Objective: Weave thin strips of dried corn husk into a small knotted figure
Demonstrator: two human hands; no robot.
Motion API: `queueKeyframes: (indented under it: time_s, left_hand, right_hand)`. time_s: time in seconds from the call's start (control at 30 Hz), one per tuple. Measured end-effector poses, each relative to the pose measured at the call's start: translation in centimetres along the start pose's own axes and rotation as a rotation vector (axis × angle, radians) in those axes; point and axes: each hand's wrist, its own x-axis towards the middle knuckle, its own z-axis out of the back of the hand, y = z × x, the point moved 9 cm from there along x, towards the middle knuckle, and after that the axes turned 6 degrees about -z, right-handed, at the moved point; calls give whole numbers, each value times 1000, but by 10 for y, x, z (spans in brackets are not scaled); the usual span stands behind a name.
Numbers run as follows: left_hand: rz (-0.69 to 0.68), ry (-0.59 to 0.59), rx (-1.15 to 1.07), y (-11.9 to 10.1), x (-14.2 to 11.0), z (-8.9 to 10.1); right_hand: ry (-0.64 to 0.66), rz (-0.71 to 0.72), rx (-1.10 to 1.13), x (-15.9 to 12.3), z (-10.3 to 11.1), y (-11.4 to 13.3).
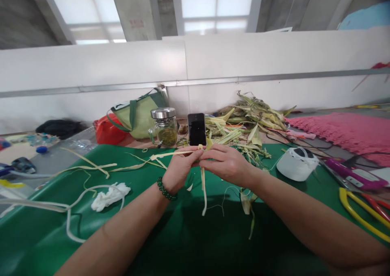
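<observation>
— What held the husk strips (pixel 183 153)?
— Left hand (pixel 179 168) and right hand (pixel 227 162) both pinched them, above the green cloth's (pixel 183 235) middle.
— And the knot itself?
— Hidden behind their fingers.

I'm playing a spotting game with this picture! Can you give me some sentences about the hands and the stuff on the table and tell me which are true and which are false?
1. Both hands pinch pale husk strips together. True: the left hand and the right hand meet on the husk strips.
2. The left wrist wears a green bead bracelet. True.
3. The phone lies flat on the green cloth. False: the phone stands upright behind the hands.
4. The glass jar has no lid. False: the glass jar has a shiny metal lid.
5. A pile of husks lies behind the right hand. True.
</observation>
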Motion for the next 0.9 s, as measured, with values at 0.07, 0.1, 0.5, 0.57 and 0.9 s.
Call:
queueKeyframes:
  time_s: [0.07,0.1,0.5,0.57,0.9]
  left_hand:
    - [-23,-23,42,-2,-1,1]
    - [-27,-30,62,-3,-1,1]
    - [-53,46,70,-1,-2,-4]
    - [-52,56,65,-2,-3,-5]
    - [-57,85,121,-2,-5,-7]
  right_hand:
    - [-44,-92,138,-1,1,-9]
    - [-61,-177,208,-2,0,-17]
    - [-83,-859,906,-19,-21,-68]
    - [-101,-871,887,-20,-19,-70]
    - [-199,-925,901,-27,-19,-75]
